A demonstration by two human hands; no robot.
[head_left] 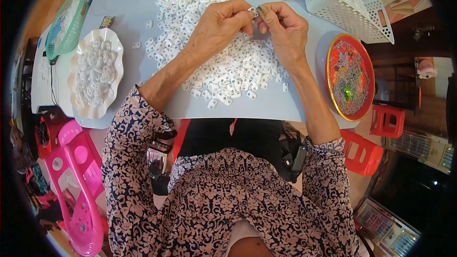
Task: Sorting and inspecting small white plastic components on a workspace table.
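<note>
Over the far part of a pale table, my left hand (223,23) pinches a small white plastic piece (252,11) with a dark hole between thumb and forefinger. Right beside it, my right hand (285,31) is closed in a pinch, thumb against forefinger, its tips at the edge of that piece. Whatever those right fingertips hold is too small to make out. Below and around both hands spreads a big heap of similar white plastic pieces (233,74), oval and with holes.
A white wavy-rimmed dish (74,78) of white pieces stands left, near a green basket (78,21). At right are a red gold-rimmed tray (329,74) of grey metal bits and a white perforated basket (328,12). Pink plastic chair (81,209) and red stool (364,154) flank me.
</note>
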